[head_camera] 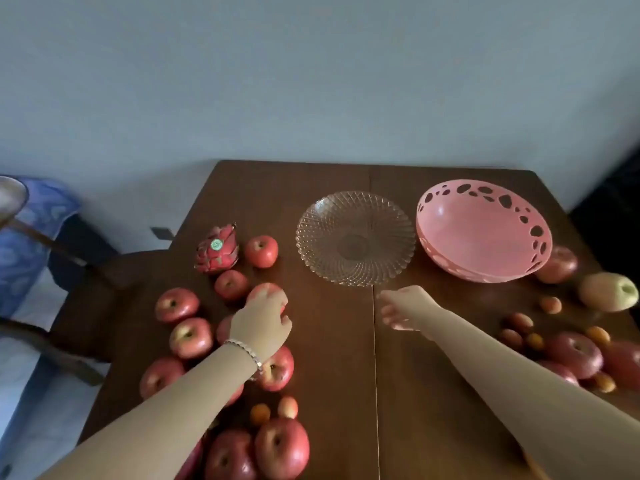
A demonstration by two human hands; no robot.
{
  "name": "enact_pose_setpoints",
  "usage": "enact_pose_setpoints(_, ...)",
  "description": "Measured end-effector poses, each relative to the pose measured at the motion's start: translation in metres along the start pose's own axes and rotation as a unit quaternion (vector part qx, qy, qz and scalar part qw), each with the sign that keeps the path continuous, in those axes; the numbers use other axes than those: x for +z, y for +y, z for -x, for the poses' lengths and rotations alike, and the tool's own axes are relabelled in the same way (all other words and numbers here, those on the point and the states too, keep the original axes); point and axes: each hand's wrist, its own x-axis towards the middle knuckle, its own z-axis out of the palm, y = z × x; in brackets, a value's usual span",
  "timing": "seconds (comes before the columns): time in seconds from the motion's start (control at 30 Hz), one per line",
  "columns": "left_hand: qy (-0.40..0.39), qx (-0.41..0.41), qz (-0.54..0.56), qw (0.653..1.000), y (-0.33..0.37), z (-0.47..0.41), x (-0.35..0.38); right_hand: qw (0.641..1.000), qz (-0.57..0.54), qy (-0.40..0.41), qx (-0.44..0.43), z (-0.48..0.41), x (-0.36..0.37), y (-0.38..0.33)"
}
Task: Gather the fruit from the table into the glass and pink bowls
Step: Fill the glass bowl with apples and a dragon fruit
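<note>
The glass bowl [355,238] and the pink bowl [483,233] stand side by side at the back of the brown table [332,358], both with nothing in them. My left hand [260,323] curls over a red apple [266,293] on the left side, fingers wrapped on it. My right hand [403,311] hovers with fingers apart just in front of the glass bowl, holding nothing. Several red apples lie around my left arm, with a dragon fruit [217,250] behind them. More apples and small orange fruits [550,304] lie at the right.
A yellow-green apple [610,292] sits near the table's right edge. A wooden chair [104,292] stands at the left of the table, with blue cloth [27,237] beyond it. A pale wall rises behind the table.
</note>
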Motion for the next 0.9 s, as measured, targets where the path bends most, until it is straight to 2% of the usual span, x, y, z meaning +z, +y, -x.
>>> enact_pose_setpoints(0.13, 0.002, 0.01, -0.079, 0.997, -0.009, -0.025, 0.011, 0.995, -0.065, 0.054, 0.05, -0.041, 0.018, -0.007)
enact_pose_setpoints(0.23, -0.018, -0.012, -0.129, 0.991, -0.019, -0.046, 0.019, 0.985, -0.133, 0.085, 0.068, -0.069, 0.029, -0.012)
enact_pose_setpoints(0.47, -0.116, -0.052, -0.136, 0.983, -0.034, -0.073, 0.032, 0.946, -0.307, 0.087, 0.049, -0.079, 0.027, -0.01)
enact_pose_setpoints(0.6, -0.078, -0.068, -0.069, 0.992, -0.031, -0.07, 0.028, 0.954, -0.279, 0.082, 0.071, -0.064, 0.005, 0.01)
enact_pose_setpoints(0.77, 0.065, -0.036, 0.026, 0.997, -0.021, -0.043, 0.009, 0.973, -0.214, 0.052, 0.07, -0.035, -0.023, 0.05)
enact_pose_setpoints(0.83, 0.077, -0.019, 0.062, 0.995, -0.012, -0.034, 0.006, 0.977, -0.195, 0.046, 0.079, -0.022, -0.03, 0.069)
enact_pose_setpoints(0.9, 0.056, -0.004, 0.09, 0.994, -0.002, -0.025, 0.007, 0.979, -0.183, 0.036, 0.085, -0.01, -0.035, 0.087)
